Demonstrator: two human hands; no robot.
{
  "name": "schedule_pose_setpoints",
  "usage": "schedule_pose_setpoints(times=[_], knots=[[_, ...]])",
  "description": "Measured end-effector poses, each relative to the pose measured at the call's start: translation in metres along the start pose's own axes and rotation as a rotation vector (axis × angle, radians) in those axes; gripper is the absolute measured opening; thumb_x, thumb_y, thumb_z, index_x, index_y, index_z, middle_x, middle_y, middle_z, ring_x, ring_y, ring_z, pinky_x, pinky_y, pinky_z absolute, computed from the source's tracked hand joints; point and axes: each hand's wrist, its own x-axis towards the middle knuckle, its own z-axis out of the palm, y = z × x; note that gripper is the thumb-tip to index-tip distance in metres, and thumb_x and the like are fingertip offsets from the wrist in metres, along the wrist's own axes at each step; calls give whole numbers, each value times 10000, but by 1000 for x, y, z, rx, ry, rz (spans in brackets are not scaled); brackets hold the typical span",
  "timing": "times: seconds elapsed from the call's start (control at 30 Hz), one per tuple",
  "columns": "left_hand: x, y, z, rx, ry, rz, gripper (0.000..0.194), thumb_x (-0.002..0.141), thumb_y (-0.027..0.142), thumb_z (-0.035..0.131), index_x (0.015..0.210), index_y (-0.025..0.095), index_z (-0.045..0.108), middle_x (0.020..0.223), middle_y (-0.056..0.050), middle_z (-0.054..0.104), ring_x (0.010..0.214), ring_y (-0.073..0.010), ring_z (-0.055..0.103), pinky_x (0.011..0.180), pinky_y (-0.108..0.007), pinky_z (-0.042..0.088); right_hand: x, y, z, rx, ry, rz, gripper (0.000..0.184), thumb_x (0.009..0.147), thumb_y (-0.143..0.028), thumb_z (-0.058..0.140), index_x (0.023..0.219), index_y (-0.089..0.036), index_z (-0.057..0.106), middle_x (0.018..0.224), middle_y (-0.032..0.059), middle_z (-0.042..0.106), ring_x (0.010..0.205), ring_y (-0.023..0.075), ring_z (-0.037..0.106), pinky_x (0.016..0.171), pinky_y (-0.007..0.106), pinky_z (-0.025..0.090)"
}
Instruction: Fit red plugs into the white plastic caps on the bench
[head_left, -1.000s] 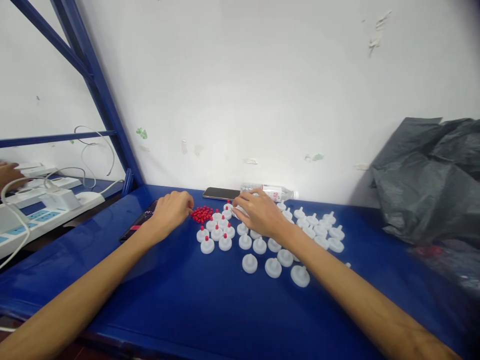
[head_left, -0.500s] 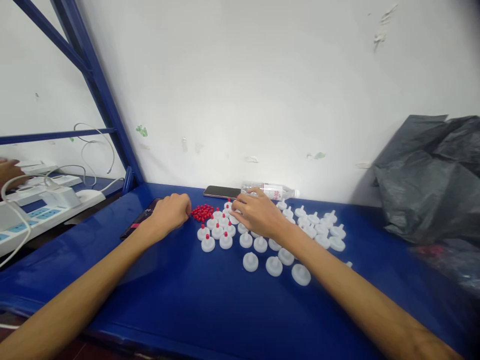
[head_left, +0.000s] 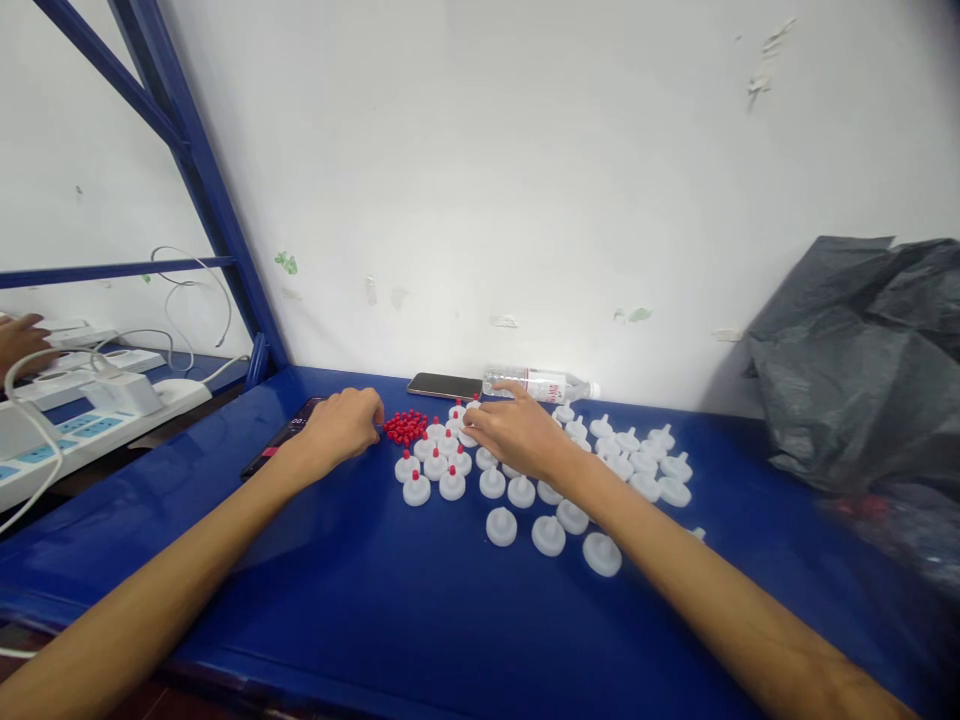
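A: In the head view, what lies around the red pile?

B: The red pile [head_left: 406, 428] of small pieces sits on the blue table [head_left: 420, 600]. Just right of it and nearer the person stand the red-tipped discs [head_left: 435, 463], white with upright stems. Farther right of the pile spread the plain white discs [head_left: 549, 535], their stems bare.

A: And the left hand?

B: The left hand [head_left: 349, 425] is just left of the pile, fingers curled in. Whether anything is pinched there cannot be told; the fingertips are mostly hidden.

A: The right hand?

B: The right hand [head_left: 517, 428] is right of the pile, above the discs, its fingers bent down and fingertips by a white disc. Whether they grip it cannot be told.

A: What else?

B: Behind the pile, slightly right, a dark phone [head_left: 445, 386] lies flat, with a clear bottle [head_left: 536, 384] on its side beyond it. Far right of the pile is a grey plastic bag [head_left: 855, 360]. Far left, another person's hand [head_left: 21, 345] is near white power strips [head_left: 82, 435].
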Motion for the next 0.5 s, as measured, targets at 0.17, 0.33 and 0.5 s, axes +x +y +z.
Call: schedule_pose_setpoints(times=[0.17, 0.33, 0.5], knots=[[-1, -3, 1, -58, 28, 28, 340, 1003, 72, 830, 1303, 212, 907, 1116, -118, 991, 1133, -348, 958, 1036, -398, 688, 0, 1, 1, 59, 9, 11, 337, 1274, -219, 636, 1091, -374, 872, 921, 26, 940, 907, 316, 903, 1317, 593, 569], [-1, -1, 2, -73, 44, 30, 295, 1028, 64, 832, 1269, 222, 897, 1155, -116, 984, 1123, -348, 954, 1059, -391, 666, -1, 3, 2, 67, 29, 24, 309, 1241, -229, 696, 1008, -331, 872, 857, 26, 915, 851, 312, 890, 1285, 591, 576], [-1, 4, 4, -49, 45, 34, 277, 1092, 93, 808, 1327, 217, 886, 1226, -152, 988, 1175, -383, 943, 1064, -426, 658, -2, 1, -3, 66, 61, 42, 380, 1250, -243, 634, 976, -365, 867, 869, 59, 922, 860, 329, 891, 1255, 604, 588]])
